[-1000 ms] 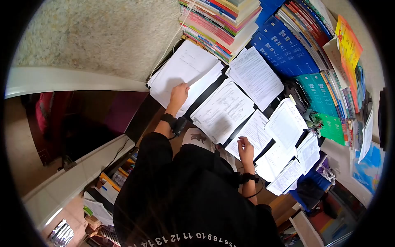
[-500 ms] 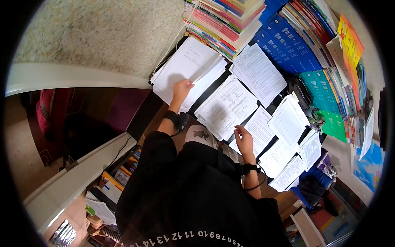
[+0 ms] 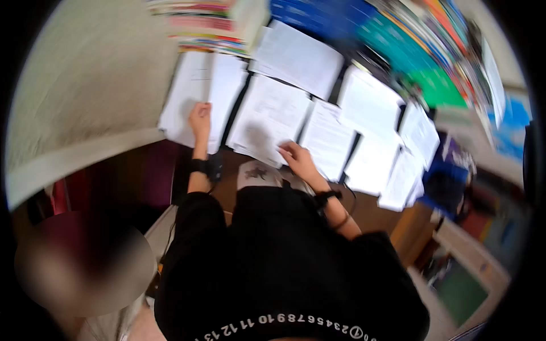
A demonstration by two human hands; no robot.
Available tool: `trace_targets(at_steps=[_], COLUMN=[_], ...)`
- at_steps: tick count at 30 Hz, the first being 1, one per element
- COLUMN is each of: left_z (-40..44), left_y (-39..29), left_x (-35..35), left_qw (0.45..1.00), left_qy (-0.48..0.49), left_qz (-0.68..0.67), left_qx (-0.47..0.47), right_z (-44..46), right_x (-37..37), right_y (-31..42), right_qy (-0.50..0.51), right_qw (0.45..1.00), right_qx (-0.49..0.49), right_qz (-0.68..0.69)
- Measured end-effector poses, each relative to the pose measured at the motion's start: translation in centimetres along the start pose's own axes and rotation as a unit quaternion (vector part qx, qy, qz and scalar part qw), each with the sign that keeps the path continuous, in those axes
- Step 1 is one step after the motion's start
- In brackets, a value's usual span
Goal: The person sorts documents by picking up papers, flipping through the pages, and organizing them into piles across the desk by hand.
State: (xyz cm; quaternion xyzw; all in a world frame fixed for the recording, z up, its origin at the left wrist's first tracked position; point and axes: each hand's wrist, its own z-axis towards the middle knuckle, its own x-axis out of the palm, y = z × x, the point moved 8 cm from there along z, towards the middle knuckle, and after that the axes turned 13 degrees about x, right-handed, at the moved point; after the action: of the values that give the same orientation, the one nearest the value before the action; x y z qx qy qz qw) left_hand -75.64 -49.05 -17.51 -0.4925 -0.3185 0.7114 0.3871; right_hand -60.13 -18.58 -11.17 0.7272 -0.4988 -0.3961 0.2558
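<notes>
My left hand [image 3: 200,120] is over the left stack of white paper [image 3: 181,116]. Its fingers are closed at the edge of the top sheet [image 3: 196,74], which lies slightly apart from the sheets under it on the right. My right hand [image 3: 300,161] hovers by the lower right corner of the middle paper stack [image 3: 267,111], fingers loosely bent and apart, with nothing visible in them. Whether the fingertips touch that stack I cannot tell. A printed sheet [image 3: 327,136] lies just right of this hand. Dark bands circle both wrists.
More paper piles lie behind and to the right, among them a back pile [image 3: 296,57] and a right pile [image 3: 369,99]. Stacked books [image 3: 210,25], blue binders [image 3: 324,17] and a green binder [image 3: 435,85] line the back. A wall [image 3: 96,79] stands at the left.
The view has turned and blurred, so the desk appears rotated. My right hand has come closer to the middle stack's lower corner. My left hand stays at the left stack's sheet edge.
</notes>
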Motion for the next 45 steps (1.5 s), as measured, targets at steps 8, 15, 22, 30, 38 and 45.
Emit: trace_targets(at_steps=[8,15,22,30,38,45], left_z=[-12.3,-24.6,-32.8,-33.3,-31.4,-28.5], left_y=[-28.5,-37.1,-28.9,-25.6,-26.0,-27.8], left_x=[19.1,32.5,46.6,57.1,59.9,60.0], left_qw=[0.911,0.824,0.804,0.708,0.721,0.674], left_qy=[0.328,0.511,0.467,0.163,0.183,0.177], left_qz=[-0.121,-0.185,-0.267,-0.468,-0.440,-0.513], left_qx=[0.221,0.160,-0.252,-0.502,-0.503,-0.501], right_z=[-4.3,-10.9,-22.5,-24.4,-23.1,-19.5], right_x=[-8.5,-23.4,-32.3,-33.8,-34.8,-35.9], right_y=[-5.7,-29.7,-41.0,-46.0,-47.0,-45.4], right_qy=[0.007,-0.309,-0.404,-0.381,-0.336,-0.306], right_qw=[0.883,0.896,0.805,0.800,0.831,0.849], right_qx=[0.161,0.185,0.300,0.308,0.302,0.274], right_qz=[0.441,0.258,0.314,0.347,0.324,0.332])
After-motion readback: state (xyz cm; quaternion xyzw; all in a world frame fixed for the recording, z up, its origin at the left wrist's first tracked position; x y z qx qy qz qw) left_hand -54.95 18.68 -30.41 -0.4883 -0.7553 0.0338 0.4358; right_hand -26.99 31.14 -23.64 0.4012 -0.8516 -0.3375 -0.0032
